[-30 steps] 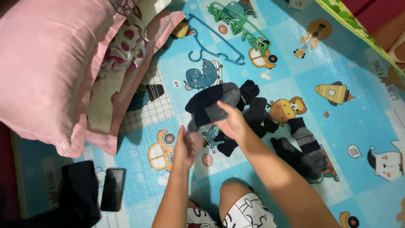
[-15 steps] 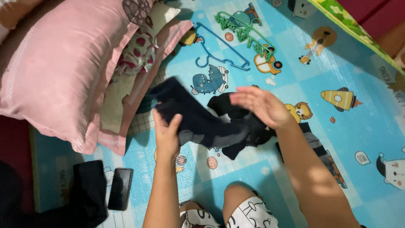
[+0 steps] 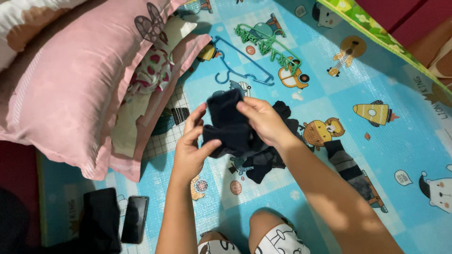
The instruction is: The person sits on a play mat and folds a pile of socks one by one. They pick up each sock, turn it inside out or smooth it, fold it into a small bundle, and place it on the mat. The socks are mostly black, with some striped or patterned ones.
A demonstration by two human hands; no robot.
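Dark folded sock point(image 3: 227, 123) is clamped in left hand point(image 3: 190, 149) and right hand point(image 3: 264, 121) above sock pile point(image 3: 270, 153).

pink pillow point(image 3: 66, 80), hangers point(image 3: 254, 51), phone point(image 3: 134, 219)

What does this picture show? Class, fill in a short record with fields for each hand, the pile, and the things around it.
Left hand: grips dark sock from the left
Right hand: pinches the sock's top edge
Pile: dark socks on mat, under the hands
Hangers: blue and green, beyond the pile
Pillow: pink, left
Phone: lower left
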